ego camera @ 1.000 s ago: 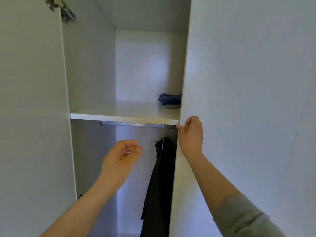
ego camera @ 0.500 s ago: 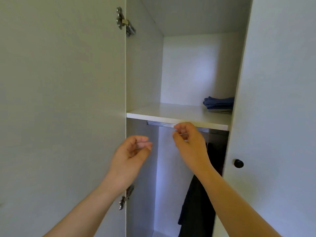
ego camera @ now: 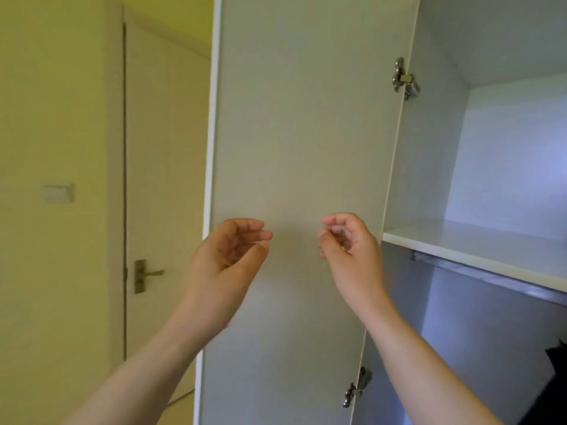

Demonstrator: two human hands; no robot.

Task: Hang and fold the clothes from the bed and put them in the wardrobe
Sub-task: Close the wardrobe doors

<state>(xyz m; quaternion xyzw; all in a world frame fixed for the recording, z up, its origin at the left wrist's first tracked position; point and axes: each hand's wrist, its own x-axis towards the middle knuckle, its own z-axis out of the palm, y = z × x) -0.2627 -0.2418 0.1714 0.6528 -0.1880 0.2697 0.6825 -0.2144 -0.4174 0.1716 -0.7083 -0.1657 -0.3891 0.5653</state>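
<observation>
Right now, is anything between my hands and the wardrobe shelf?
Nothing visible. The left hand and right hand, both empty, hover before the open door; the shelf lies unobstructed to the right.

wardrobe door [ego camera: 300, 133] smooth matt laminate; hinge [ego camera: 404, 78] shiny metal

The black garment [ego camera: 557, 372] shows only as a corner at the right edge. The white wardrobe shelf [ego camera: 478, 240] and the grey metal rail [ego camera: 491, 279] beneath it run off that edge. The white wall switch [ego camera: 57, 193] is blurred, its detail unreadable.
</observation>
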